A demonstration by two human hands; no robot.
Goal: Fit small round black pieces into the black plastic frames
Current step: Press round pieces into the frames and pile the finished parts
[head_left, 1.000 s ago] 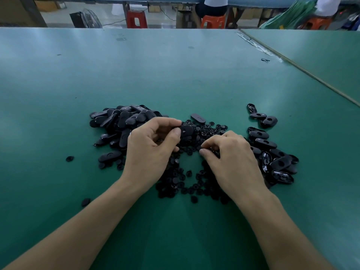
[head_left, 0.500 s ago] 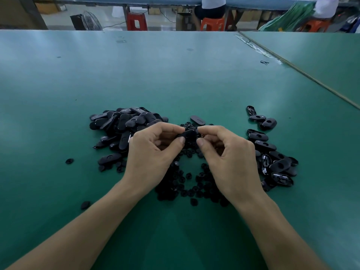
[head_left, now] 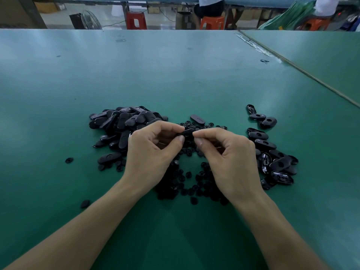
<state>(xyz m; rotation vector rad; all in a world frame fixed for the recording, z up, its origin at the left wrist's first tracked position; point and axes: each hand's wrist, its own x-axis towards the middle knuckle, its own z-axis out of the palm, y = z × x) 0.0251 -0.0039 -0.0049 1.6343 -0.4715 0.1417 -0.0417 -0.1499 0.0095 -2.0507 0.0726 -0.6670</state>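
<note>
A smooth black oblong frame (head_left: pixel 188 132) sits just above the heap of small round pieces (head_left: pixel 188 175), toward the worktop's (head_left: pixel 175 78) near edge. Fingers of the left hand (head_left: pixel 153 152) and right hand (head_left: pixel 231 162) pinch its opposite ends.

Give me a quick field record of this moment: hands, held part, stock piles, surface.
left hand: pinches left end of held frame
right hand: pinches its right end; any round piece there is hidden
frame pile: left of hands
round pieces: heap under and between hands
right-side frames: scattered, right of hands
table: green
</note>
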